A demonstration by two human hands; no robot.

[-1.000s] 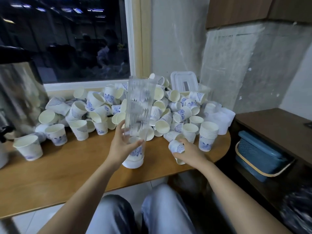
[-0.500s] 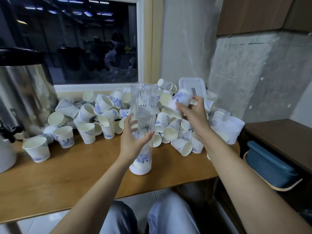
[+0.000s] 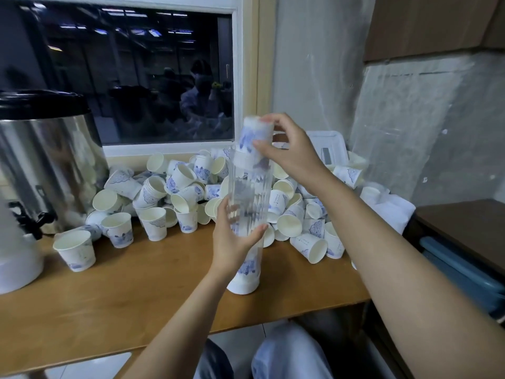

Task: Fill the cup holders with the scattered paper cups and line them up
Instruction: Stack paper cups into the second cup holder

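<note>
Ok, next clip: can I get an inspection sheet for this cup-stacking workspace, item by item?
Surface: wooden table, set against the window wall.
Job's things: clear cup holder upright on the table, stacked cups at its bottom; paper cup upside down at its open top; loose cups piled behind.
Clutter: metal urn at left, white lid behind the pile, white plastic wrap at right.
Hands: left hand grips the cup holder mid-height; right hand pinches the paper cup.
Cables: nothing seen.
Surroundings: dark window, grey wall, blue basket lower right.
</note>
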